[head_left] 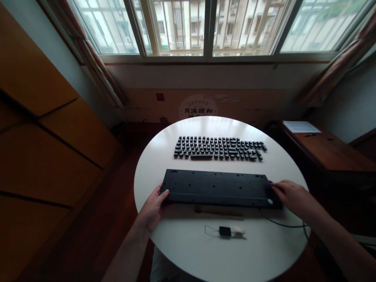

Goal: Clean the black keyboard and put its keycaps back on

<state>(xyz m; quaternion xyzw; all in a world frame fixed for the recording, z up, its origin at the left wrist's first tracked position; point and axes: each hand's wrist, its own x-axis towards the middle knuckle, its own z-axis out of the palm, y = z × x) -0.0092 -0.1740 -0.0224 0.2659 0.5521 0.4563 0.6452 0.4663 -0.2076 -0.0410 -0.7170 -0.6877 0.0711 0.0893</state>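
Observation:
A black keyboard (216, 188) lies upside down on the round white table, its underside with small holes facing up. My left hand (152, 205) grips its left end, thumb on top and the other fingers beneath the edge. At the right end, my right hand (293, 196) has its fingers closed around a small purple thing (269, 184), mostly hidden, against the underside. Several loose black keycaps (217, 149) stand in rows behind the keyboard. In front lie a thin brown stick-like tool (220, 212), blurred, and a wire keycap puller (225, 231) with a black grip.
The round white table (182, 250) carries all these things. A black cable (282, 224) runs from the keyboard past the table's right edge, under my right arm. To the right is a brown desk (337, 152) with paper on it; wooden cabinets (44, 156) stand left.

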